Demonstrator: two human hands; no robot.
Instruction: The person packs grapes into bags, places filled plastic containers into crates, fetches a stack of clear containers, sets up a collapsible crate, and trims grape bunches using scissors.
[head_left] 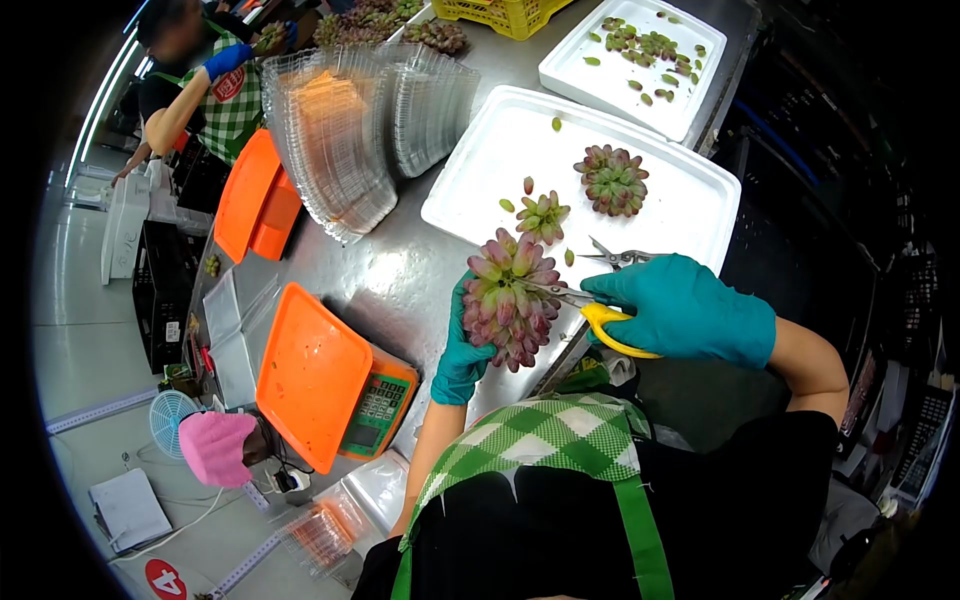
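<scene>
My left hand (463,345), in a teal glove, is closed around a large pink-green succulent (512,295). The right hand (690,308), gloved the same way, grips yellow-handled scissors (620,338). Their blades reach into the succulent's leaves from the right; the tips are hidden among them. A second pair of metal snips (618,256) shows just above my right hand, its handles out of sight. Beyond my hands, a white foam tray (470,195) holds a small green rosette (543,217), a bigger reddish rosette (612,180) and several loose leaves.
Another white tray (560,72) with many leaves stands behind. Stacked clear plastic boxes (335,140) are left of the trays. An orange-topped scale (315,375) sits near my left arm, with a second orange pan (250,195) farther away. A co-worker (205,90) in blue gloves stands at far left.
</scene>
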